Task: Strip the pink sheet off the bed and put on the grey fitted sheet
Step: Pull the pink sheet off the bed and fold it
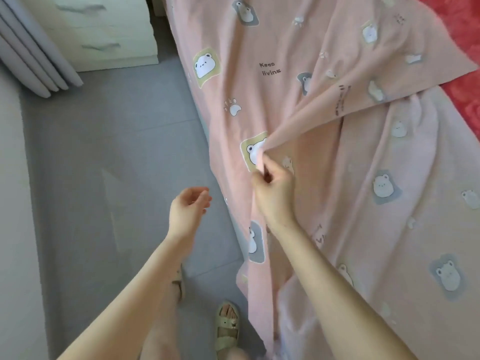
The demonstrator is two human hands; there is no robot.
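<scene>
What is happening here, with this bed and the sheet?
A person stands on the grey floor. The right hand pinches a bunch of the pink sheet near its hanging side and lifts it. The sheet's far part lies folded over, and a red surface shows at the upper right. The left hand hangs relaxed above the floor and holds nothing. No grey fitted sheet is in view.

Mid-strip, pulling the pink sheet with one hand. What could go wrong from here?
1. The right hand pinches only a small bunch of the pink sheet, and the left hand is off the fabric. The grip may slip under a harder pull.
2. The sheet drapes down the bed's side close to the sandalled foot, so it could be stepped on and cause a trip.
3. Only a far corner is folded back off the red cover. A single-point pull might snag or drag that cover.
</scene>
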